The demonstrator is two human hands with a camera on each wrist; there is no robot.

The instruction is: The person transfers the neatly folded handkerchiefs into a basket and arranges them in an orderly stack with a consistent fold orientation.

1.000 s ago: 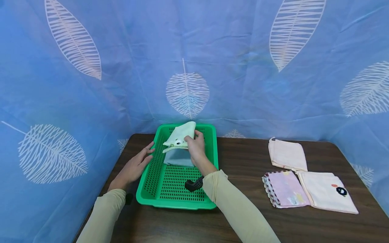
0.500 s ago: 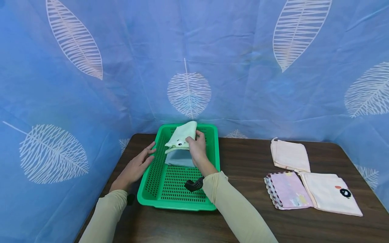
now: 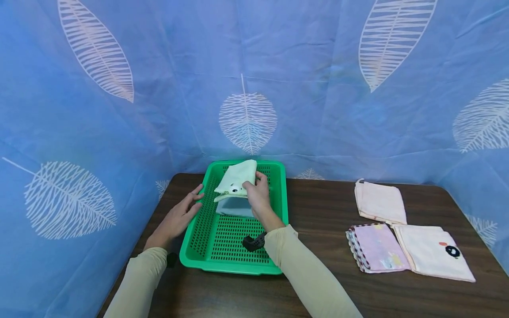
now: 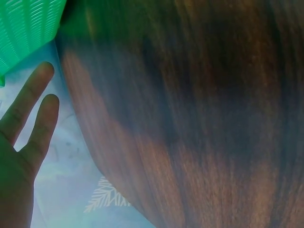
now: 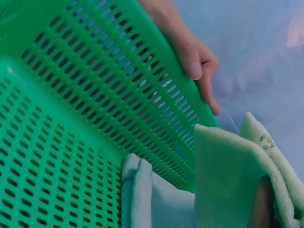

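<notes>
A folded pale green hand towel with a small cartoon face is pinched in my right hand, thumb on top, over the far half of a green plastic basket. Beneath it a folded grey-blue towel lies on the basket floor, partly covered in the head view; the right wrist view shows its folded edge. My left hand rests at the basket's left rim with fingers extended; two straight fingers show in the left wrist view.
To the right on the dark wooden table lie a pale pink towel, a lilac towel with a checked edge, and a cream towel with a black eye motif. A blue leaf-patterned curtain hangs behind the table.
The pale green towel has sunk very slightly toward the grey-blue one, still in my right hand. My left hand stays at the rim; the head view has shifted a little.
</notes>
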